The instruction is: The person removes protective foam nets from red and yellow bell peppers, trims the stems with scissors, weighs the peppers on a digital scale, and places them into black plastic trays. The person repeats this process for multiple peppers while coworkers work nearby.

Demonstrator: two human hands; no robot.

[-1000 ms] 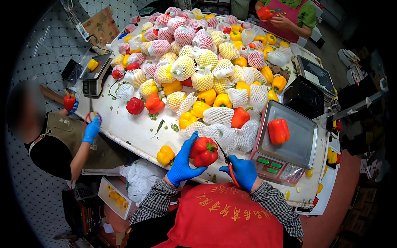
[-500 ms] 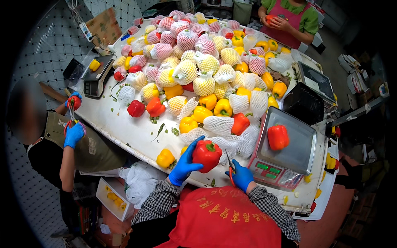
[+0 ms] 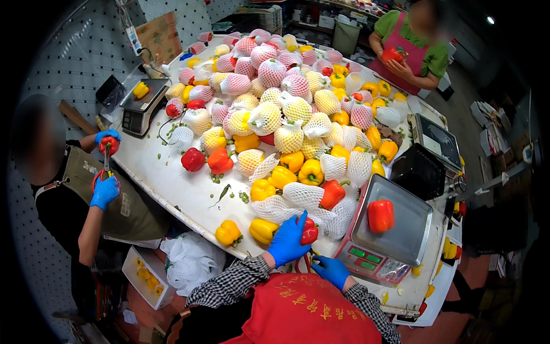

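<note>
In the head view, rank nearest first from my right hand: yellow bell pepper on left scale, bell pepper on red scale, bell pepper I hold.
1. Held red bell pepper: ahead, left.
2. Red bell pepper on red scale: right.
3. Yellow bell pepper on left scale: far left.

Blue gloves, checked sleeves, apparently a red apron

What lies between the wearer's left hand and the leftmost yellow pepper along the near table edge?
In the head view, another yellow pepper lies between the left hand and the leftmost yellow pepper.
</note>
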